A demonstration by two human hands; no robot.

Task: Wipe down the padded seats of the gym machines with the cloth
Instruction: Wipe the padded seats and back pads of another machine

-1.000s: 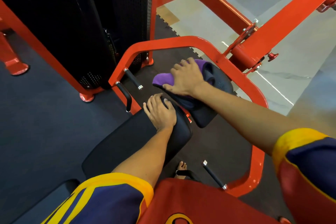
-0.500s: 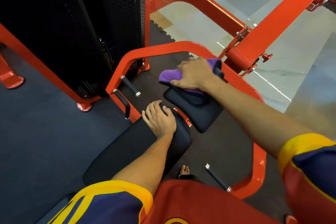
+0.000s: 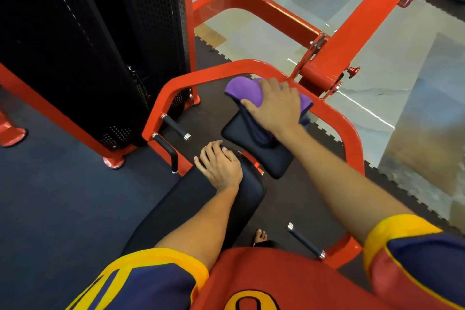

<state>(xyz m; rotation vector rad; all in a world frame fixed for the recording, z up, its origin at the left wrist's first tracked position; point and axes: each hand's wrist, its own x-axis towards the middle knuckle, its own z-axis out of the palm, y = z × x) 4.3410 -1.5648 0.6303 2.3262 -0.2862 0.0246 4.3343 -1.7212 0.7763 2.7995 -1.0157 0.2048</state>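
Note:
A purple cloth (image 3: 245, 92) lies bunched on the far end of a small black padded seat (image 3: 273, 158) inside the red machine frame. My right hand (image 3: 275, 106) presses flat on the cloth, fingers spread over it, with part of the cloth hidden under the palm. Nearer to me is a larger black back pad (image 3: 191, 206). My left hand (image 3: 220, 165) rests palm down on that pad's top edge, holding nothing.
A curved red frame tube (image 3: 347, 133) rings the seat. Two black handles (image 3: 173, 126) stick out at the left, another handle (image 3: 305, 241) at the lower right. A black weight-stack shroud (image 3: 100, 45) stands at left. Dark rubber matting meets pale tile floor (image 3: 377, 58) beyond.
My right hand has slid the purple cloth toward the far end of the small seat, uncovering more of the pad's near part. My left hand has stayed on the back pad.

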